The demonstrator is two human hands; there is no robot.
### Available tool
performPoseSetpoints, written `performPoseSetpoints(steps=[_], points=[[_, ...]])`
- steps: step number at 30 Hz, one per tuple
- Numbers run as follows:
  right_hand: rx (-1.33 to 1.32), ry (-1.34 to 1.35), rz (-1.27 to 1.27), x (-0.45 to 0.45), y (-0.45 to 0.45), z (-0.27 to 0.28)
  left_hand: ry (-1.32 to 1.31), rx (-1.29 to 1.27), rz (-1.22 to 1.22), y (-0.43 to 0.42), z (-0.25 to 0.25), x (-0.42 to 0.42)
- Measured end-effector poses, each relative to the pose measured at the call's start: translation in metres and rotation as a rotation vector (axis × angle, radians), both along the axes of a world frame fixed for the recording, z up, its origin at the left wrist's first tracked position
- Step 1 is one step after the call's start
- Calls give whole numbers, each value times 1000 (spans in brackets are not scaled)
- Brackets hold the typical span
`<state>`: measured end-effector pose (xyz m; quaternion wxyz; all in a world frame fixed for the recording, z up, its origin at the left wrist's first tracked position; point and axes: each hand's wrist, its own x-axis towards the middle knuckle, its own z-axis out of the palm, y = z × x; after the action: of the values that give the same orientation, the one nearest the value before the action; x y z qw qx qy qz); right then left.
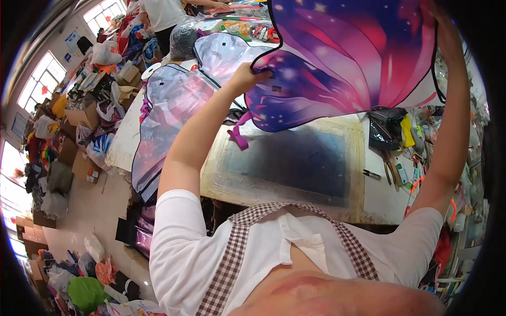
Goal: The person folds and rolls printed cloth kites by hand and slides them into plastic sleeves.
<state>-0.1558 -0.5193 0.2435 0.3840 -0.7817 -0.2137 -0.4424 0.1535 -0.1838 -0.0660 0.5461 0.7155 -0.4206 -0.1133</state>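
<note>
A purple and pink wing-shaped fabric (pixel 337 68) with black edging hangs raised above the worktable. My left hand (pixel 250 77) pinches its left edge near a small dark patch. Up at the right edge of the fabric is my right hand (pixel 440 31), raised high, its fingers partly hidden and hard to make out. A purple ribbon (pixel 240 134) dangles from the fabric's lower left. Beneath it lies a framed panel (pixel 295 168) with a dark blue, smudged middle. Another wing-shaped fabric (pixel 174 116), paler side up, is spread on the table to the left.
A black plastic bag (pixel 385 129), a black pen (pixel 371 174) and several tools lie right of the panel. Cardboard boxes (pixel 84 160) and heaped bags stand along the left side. At the back, a person in a white shirt (pixel 163 13) stands by the table.
</note>
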Motion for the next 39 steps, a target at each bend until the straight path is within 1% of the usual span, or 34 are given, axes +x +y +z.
performPoseSetpoints(steps=[1,3,4,5,6,7,8,10,11,12,13,15,16,17,19,21,23,24,25,26,27,28,30,31,32,33,34,36,37,39], points=[[-2,2,-1,1,1,0,2,-2,-1,-1,-4,8],[-103,-85,-157,-3,-9,-7,-173,-119,86,-12,-8,27],[-128,-103,-194,-5,-13,-11,-260,-177,131,-13,-4,35],[-153,-122,-231,-6,-18,-15,-361,-150,247,-7,7,50],[-203,-101,-345,-8,-27,-22,-461,-122,363,8,28,62],[-254,-82,-457,-11,-40,-31,-596,-150,462,23,49,68],[-304,-64,-569,-14,-54,-42,-731,-176,561,38,71,71],[-401,-23,-789,-16,-79,-72,-983,-126,745,77,102,58],[-449,-3,-897,-15,-87,-89,-1094,-163,734,97,108,50],[-337,-19,-704,-12,-88,-118,-1207,-200,721,117,109,41],[-226,-34,-509,-10,-89,-154,-1207,-193,728,136,101,36],[-667,21,-875,-23,-46,-221,-1401,-150,549,174,72,29],[-376,43,-607,-17,-12,-255,-1402,10,500,193,49,25],[-347,212,-326,-13,-31,-317,-1396,170,447,211,23,23],[-138,509,-199,-21,41,-367,-1081,778,393,239,-28,19],[-31,709,-107,-24,83,-412,-1133,894,338,235,-63,-23],[25,826,-62,-22,102,-449,-411,463,144,190,-95,-64],[32,838,-61,-17,102,-469,-695,475,31,169,-107,-96],[-27,838,-115,-11,97,-488,-559,487,-82,146,-112,-127],[-86,843,-175,-10,91,-499,-669,420,-110,130,-134,-152],[-159,853,-263,-7,93,-490,-772,346,-141,121,-160,-171],[-237,862,-350,2,100,-479,-748,342,-162,120,-185,-180],[-261,765,-328,24,101,-487,-652,337,-174,117,-229,-192],[-261,775,-333,33,106,-488,-629,335,-175,117,-228,-197],[-317,837,-385,42,112,-489,-607,333,-176,117,-227,-202],[-374,897,-434,46,114,-491,-636,384,-137,125,-202,-208],[-376,898,-431,45,113,-494,-666,435,-94,137,-184,-214],[-410,919,-386,42,107,-497,-702,710,-70,169,-175,-220],[-426,914,-362,47,104,-499,-715,716,-50,176,-163,-220],[-466,896,-279,40,95,-505,-287,881,-16,190,-125,-210]])
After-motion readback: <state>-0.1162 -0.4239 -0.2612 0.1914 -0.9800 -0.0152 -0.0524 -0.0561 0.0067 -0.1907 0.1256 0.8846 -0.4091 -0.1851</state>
